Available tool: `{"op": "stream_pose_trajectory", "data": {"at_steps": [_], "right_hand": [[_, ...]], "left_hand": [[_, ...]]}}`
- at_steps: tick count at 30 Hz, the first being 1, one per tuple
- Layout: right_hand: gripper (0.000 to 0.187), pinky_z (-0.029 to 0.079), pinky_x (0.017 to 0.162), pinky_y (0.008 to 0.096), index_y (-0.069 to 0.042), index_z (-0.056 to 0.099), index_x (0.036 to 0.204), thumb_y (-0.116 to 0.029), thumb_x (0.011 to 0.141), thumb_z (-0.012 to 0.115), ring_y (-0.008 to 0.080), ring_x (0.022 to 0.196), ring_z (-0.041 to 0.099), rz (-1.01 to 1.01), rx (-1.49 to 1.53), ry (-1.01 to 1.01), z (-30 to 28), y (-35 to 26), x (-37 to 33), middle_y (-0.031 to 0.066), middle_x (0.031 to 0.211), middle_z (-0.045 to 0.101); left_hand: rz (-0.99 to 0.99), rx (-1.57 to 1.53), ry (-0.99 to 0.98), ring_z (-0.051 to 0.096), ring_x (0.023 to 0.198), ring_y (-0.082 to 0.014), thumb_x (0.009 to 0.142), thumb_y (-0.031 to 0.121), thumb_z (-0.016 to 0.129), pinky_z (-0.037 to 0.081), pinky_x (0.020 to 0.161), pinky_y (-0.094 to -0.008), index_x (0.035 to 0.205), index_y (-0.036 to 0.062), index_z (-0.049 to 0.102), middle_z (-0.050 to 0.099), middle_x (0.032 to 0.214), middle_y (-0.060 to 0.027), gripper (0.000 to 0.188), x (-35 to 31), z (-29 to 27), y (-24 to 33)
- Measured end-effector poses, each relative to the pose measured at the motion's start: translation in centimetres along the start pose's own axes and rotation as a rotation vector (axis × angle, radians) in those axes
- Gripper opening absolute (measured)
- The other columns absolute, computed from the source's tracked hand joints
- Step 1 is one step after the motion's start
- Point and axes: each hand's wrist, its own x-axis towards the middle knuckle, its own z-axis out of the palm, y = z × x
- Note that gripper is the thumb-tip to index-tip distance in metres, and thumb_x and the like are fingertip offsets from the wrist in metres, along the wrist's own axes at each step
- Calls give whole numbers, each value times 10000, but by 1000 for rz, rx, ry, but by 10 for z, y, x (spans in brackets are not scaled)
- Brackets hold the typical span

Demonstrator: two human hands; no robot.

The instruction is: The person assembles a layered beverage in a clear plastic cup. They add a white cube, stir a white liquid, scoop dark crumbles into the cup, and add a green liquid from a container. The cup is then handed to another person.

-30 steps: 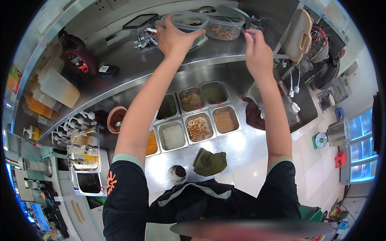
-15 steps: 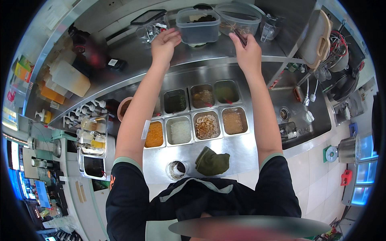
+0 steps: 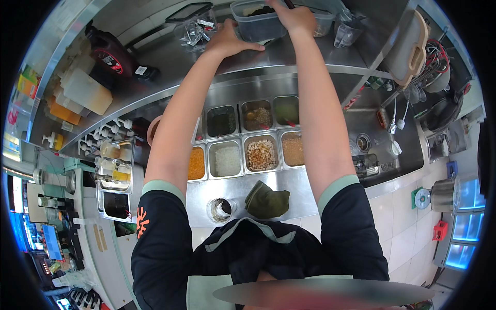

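At the top, a clear plastic tub (image 3: 258,30) with dark contents stands on the steel shelf. My left hand (image 3: 227,42) is at its near left corner, fingers spread and thumb stretched along the front; whether it grips the tub I cannot tell. Over the tub's right side is my right hand (image 3: 298,21), closed on a dark-handled utensil (image 3: 289,4) whose far end is out of view. A second clear tub (image 3: 324,25) sits partly behind my right hand. Left of my left hand stands a clear box of small silvery packets (image 3: 197,34), its dark-rimmed lid raised.
Below the shelf, several steel pans hold toppings, among them white pieces (image 3: 226,159) and nut-like bits (image 3: 261,155). A green cloth (image 3: 267,200) and a round open container (image 3: 222,210) lie nearer me. A sink (image 3: 387,150) is at right; bottles (image 3: 111,57) stand at left.
My right hand has moved up and left with the utensil, over the tub. My left hand has shifted right to the tub's near corner, thumb now stretched out. The view has shifted slightly.
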Motion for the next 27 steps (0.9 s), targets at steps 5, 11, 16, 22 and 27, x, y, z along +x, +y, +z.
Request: {"op": "stream_pose_trajectory", "data": {"at_steps": [5,11,16,22,27], "right_hand": [[529,497,504,358,119,623,802,-399,706,662,294,610,621,-22,399,203,35,36,39,203,746,623],[334,509,400,320,103,625,742,-225,679,629,233,504,602,27,527,206,19,38,33,148,701,611],[356,510,453,359,71,650,790,-280,739,617,278,586,630,26,479,164,20,50,32,161,715,623],[642,533,469,395,184,580,909,-454,881,517,369,603,651,56,577,55,38,26,6,284,756,626],[534,528,573,452,128,559,970,-389,947,428,404,636,638,-156,189,70,14,60,14,303,804,617]], "left_hand": [[-109,-44,-49,588,1090,-292,419,649,788,470,916,-346,1360,-19,286,586,1182,-183,1258,-5,-6,33],[-88,117,-145,613,1034,-314,467,663,733,482,891,-352,1385,79,330,603,1148,-202,1161,-53,-34,40],[34,186,-206,617,1017,-323,456,633,755,476,891,-382,1291,109,501,628,1097,-197,1018,-120,-117,33],[143,-76,-102,576,1084,-243,614,497,734,411,933,-317,1288,75,521,593,1187,-152,823,-59,-166,1],[-36,-53,-273,633,949,-253,556,552,740,488,826,-327,1301,63,487,618,1128,-158,927,-17,-140,68]]}}
